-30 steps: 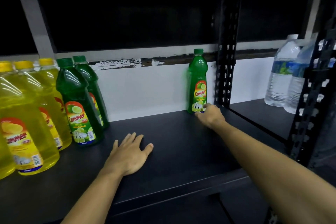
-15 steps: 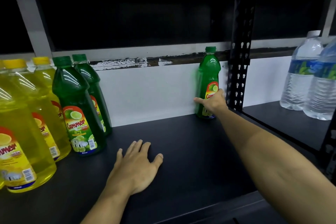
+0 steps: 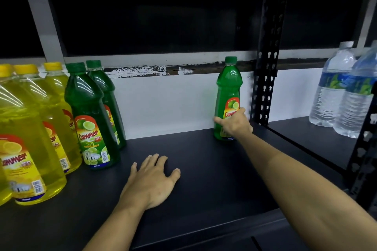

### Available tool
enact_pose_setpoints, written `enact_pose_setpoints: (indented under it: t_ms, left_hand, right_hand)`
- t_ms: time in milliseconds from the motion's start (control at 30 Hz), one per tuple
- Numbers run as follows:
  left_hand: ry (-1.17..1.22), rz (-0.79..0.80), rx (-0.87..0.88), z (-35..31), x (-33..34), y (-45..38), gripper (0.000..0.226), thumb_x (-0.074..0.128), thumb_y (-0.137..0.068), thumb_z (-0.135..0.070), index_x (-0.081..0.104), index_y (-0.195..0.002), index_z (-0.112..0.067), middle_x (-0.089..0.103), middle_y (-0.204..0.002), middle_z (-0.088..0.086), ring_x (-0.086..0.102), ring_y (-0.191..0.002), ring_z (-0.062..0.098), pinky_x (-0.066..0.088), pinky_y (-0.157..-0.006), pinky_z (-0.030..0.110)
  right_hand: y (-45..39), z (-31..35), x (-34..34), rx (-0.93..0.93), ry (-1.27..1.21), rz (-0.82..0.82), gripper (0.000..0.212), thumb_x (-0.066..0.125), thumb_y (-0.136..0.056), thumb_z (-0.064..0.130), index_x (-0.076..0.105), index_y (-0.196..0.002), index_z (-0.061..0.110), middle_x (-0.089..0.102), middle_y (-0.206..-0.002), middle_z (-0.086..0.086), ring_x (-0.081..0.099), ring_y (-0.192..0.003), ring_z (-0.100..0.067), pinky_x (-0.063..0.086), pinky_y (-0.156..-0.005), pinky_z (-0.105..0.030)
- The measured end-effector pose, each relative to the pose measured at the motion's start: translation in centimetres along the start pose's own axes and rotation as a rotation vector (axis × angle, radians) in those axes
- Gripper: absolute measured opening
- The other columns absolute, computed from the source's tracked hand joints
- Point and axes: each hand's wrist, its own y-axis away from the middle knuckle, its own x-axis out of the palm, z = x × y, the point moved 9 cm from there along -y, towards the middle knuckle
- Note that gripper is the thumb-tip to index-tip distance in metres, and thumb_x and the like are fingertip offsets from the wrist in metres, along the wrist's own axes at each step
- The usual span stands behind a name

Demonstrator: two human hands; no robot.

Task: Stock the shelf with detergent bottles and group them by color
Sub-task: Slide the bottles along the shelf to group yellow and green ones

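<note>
Green plastic detergent bottle point(image 3: 228, 96) stands upright at the back right corner of the black shelf point(image 3: 204, 169), beside the perforated black metal post point(image 3: 267, 67). The right hand point(image 3: 234, 124) wraps its grip round the bottle's lower body. The left hand point(image 3: 152, 182) lies flat, fingers spread, on the shelf.
</note>
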Motion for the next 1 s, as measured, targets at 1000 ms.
enact_pose_setpoints:
  t_ms: [1000]
  left_hand:
    - [0.087,0.000,0.024,0.1,-0.7,0.5,0.054,0.022,-0.101,-0.030,0.024,-0.155,-0.027,0.011,-0.164,-0.003,0.003,-0.150,0.010,-0.003,-0.121,0.042]
  right_hand:
    - [17.8,3.3,-1.0,-0.261,-0.059,0.156,0.099,0.046,-0.067,0.087,0.031,-0.138,0.021,0.057,-0.125,0.003,0.057,-0.113,-0.022,0.046,-0.088,-0.043]
